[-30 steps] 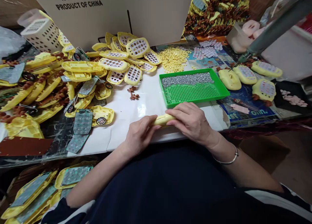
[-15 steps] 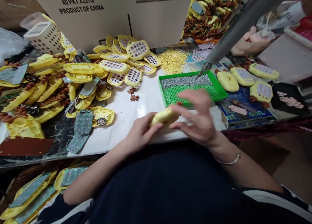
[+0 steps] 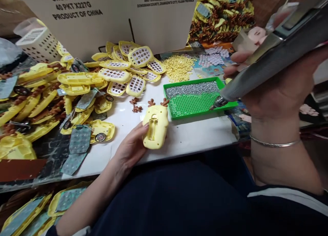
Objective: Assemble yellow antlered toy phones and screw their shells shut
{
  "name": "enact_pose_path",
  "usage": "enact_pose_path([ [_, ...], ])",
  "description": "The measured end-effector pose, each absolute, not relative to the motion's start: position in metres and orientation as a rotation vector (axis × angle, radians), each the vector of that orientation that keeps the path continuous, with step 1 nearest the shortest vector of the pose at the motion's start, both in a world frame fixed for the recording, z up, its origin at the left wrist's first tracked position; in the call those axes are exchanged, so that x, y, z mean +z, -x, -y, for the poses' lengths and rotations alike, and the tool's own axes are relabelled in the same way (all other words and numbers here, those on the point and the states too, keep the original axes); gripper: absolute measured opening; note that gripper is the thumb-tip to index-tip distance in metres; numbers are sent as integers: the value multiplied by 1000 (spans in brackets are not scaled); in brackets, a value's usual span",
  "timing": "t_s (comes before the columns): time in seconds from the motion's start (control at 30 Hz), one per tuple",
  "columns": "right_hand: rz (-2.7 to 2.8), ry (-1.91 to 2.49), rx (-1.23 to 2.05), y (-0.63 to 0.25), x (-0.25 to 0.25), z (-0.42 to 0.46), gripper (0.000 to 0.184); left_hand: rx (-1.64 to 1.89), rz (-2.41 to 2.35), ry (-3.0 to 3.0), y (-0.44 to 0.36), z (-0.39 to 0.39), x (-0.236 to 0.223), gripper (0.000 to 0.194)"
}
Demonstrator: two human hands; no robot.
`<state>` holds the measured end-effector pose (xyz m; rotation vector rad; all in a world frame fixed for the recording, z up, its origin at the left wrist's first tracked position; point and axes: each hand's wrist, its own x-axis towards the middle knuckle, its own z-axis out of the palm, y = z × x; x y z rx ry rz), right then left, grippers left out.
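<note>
Two hands at a workbench. The left hand (image 3: 135,140) is partly closed on 1 edge of a yellow casing (image 3: 161,130), thumb uppermost, its other fingers mostly hidden. The casing, just right of that hand, lies back upward; whether it touches the white sheet (image 3: 200,133) cannot be told. The right hand (image 3: 284,89) is wrapped around a grey driver (image 3: 263,56), whose tip points down at the near edge of a green tray (image 3: 194,115), beyond and left of that hand. The step in hand appears to be readying casing and driver together; the next move would call for a steady left grip and careful aim of the tip. Materials: the casing is smooth, rounded, seemingly plastic, with an oblong recess (image 3: 153,129) and 2 knobbly brown antlers (image 3: 151,103). The tray, between the hands, has a perforated floor and bears small shiny metal pieces (image 3: 191,89).
</note>
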<state>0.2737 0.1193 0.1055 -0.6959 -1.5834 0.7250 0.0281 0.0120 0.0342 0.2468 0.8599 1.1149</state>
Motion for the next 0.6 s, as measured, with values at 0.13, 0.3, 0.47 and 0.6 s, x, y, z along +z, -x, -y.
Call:
enact_pose_path([
  [0.13,1500,581,942,-259,104,-122,55,1139,-914,-382,-32,-13,32,53],
  [0.3,1518,574,1032,-241,99,-134,54,1116,-997,-292,-47,-20,35,54],
  [0.47,1528,779,1020,-234,86,-131,42,1053,-1083,-340,-57,-20,31,50],
  [0.6,1458,789,1069,-234,68,-127,45,1045,-1130,-350,-58,-19,26,55],
])
